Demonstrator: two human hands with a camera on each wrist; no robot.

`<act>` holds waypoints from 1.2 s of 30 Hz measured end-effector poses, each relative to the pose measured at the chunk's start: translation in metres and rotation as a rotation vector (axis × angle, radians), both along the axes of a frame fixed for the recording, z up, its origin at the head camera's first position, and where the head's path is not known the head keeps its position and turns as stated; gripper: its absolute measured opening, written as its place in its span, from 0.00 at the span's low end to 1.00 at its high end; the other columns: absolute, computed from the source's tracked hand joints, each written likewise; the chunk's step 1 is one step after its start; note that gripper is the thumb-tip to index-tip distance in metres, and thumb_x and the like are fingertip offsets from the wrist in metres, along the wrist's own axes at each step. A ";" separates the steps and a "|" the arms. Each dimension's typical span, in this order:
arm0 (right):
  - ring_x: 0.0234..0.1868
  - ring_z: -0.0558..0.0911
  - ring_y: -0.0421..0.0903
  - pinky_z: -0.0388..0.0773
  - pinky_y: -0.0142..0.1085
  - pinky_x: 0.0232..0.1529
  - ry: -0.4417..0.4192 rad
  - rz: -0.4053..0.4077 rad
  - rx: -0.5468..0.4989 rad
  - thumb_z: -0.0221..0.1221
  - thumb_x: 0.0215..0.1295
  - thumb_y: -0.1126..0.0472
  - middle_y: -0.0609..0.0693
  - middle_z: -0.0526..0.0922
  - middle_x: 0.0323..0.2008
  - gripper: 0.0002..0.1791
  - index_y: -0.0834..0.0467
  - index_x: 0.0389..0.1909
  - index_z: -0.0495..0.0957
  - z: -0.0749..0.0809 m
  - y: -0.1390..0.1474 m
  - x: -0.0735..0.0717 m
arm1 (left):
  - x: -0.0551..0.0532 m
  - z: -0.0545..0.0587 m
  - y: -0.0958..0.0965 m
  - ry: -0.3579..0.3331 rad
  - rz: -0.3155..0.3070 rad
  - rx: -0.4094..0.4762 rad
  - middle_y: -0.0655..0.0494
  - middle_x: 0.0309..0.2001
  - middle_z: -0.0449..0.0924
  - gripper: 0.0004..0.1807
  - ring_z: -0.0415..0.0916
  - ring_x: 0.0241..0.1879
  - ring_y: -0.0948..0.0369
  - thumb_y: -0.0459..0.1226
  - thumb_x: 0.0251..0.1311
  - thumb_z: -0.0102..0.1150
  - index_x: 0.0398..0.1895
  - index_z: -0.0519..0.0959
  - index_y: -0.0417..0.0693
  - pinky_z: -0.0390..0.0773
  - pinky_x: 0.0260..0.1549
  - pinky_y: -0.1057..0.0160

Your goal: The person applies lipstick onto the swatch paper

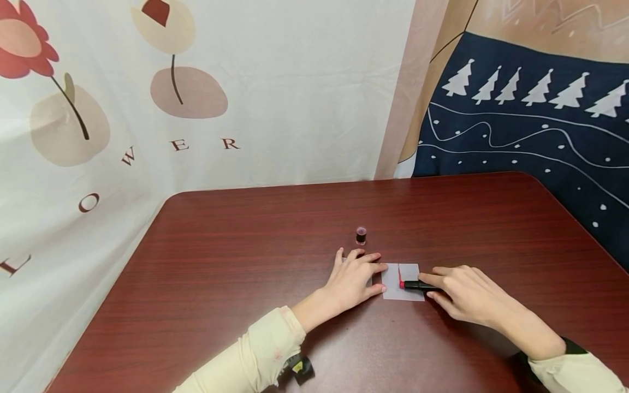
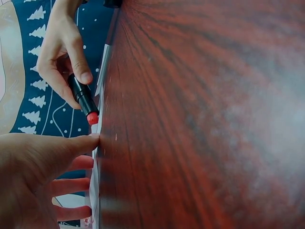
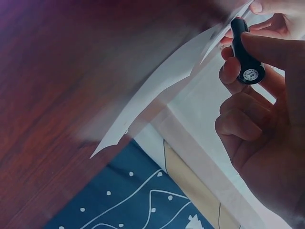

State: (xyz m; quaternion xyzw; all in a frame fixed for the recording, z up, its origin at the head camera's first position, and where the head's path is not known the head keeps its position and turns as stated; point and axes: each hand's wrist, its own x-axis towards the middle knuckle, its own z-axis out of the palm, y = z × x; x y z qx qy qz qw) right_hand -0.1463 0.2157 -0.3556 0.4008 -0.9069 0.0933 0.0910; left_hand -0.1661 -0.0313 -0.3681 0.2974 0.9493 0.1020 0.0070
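My right hand (image 1: 472, 297) pinches a black lipstick (image 1: 417, 285) between thumb and fingers. The lipstick's red tip meets a small white sheet of paper (image 1: 410, 295), where a thin red line (image 1: 399, 272) runs up from it to the top edge. In the right wrist view a round white label marks the base of the lipstick (image 3: 242, 47), and the paper (image 3: 159, 81) has a curled edge. My left hand (image 1: 348, 281) rests with fingers spread at the paper's left edge, thumb and index fingertips right at it. Part of something pale lies under that palm, mostly hidden.
Beyond the left hand, a small lipstick cap (image 1: 361, 236), clear on top and dark below, stands upright on the reddish-brown table (image 1: 245, 234). Printed cloths hang behind the table: a white one (image 1: 304, 98) with flowers and a navy one (image 1: 521, 125) with trees.
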 end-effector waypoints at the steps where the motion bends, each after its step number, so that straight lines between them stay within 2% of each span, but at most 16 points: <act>1: 0.19 0.76 0.40 0.74 0.35 0.21 0.002 0.002 0.000 0.66 0.52 0.61 0.54 0.82 0.34 0.15 0.58 0.43 0.83 0.000 0.000 0.000 | 0.000 0.000 0.000 0.000 -0.001 -0.001 0.61 0.62 0.69 0.23 0.60 0.62 0.53 0.53 0.56 0.60 0.55 0.78 0.62 0.52 0.56 0.36; 11: 0.18 0.73 0.36 0.72 0.34 0.19 -0.021 0.015 -0.012 0.65 0.52 0.61 0.53 0.81 0.34 0.15 0.59 0.43 0.83 0.001 0.001 0.001 | 0.000 0.001 0.000 -0.012 0.000 -0.005 0.61 0.62 0.68 0.24 0.59 0.63 0.53 0.53 0.56 0.59 0.56 0.77 0.62 0.51 0.57 0.36; 15: 0.19 0.76 0.39 0.74 0.36 0.21 -0.017 0.003 0.000 0.65 0.52 0.61 0.54 0.82 0.35 0.15 0.59 0.43 0.83 0.001 0.001 0.002 | 0.000 0.001 0.000 -0.016 0.004 -0.005 0.61 0.62 0.68 0.24 0.59 0.63 0.53 0.54 0.56 0.60 0.56 0.77 0.62 0.51 0.57 0.36; 24: 0.18 0.74 0.36 0.73 0.34 0.20 -0.043 0.009 -0.011 0.65 0.53 0.60 0.53 0.82 0.34 0.15 0.58 0.43 0.82 0.000 0.000 0.003 | 0.001 -0.002 -0.001 0.006 -0.003 0.007 0.61 0.62 0.69 0.23 0.60 0.62 0.53 0.53 0.56 0.60 0.55 0.78 0.62 0.53 0.56 0.36; 29: 0.18 0.72 0.34 0.72 0.33 0.19 -0.023 0.010 -0.016 0.66 0.52 0.61 0.51 0.81 0.33 0.15 0.58 0.42 0.83 -0.002 0.000 0.004 | 0.001 -0.002 -0.001 0.014 -0.004 0.009 0.61 0.62 0.69 0.23 0.60 0.62 0.53 0.53 0.56 0.60 0.55 0.78 0.62 0.53 0.56 0.36; 36: 0.22 0.78 0.40 0.73 0.36 0.20 0.000 0.001 0.000 0.66 0.51 0.60 0.52 0.82 0.33 0.16 0.58 0.42 0.83 -0.002 0.000 0.006 | 0.000 -0.002 -0.001 0.021 -0.003 0.008 0.61 0.62 0.69 0.23 0.61 0.62 0.53 0.53 0.56 0.60 0.55 0.78 0.62 0.53 0.56 0.36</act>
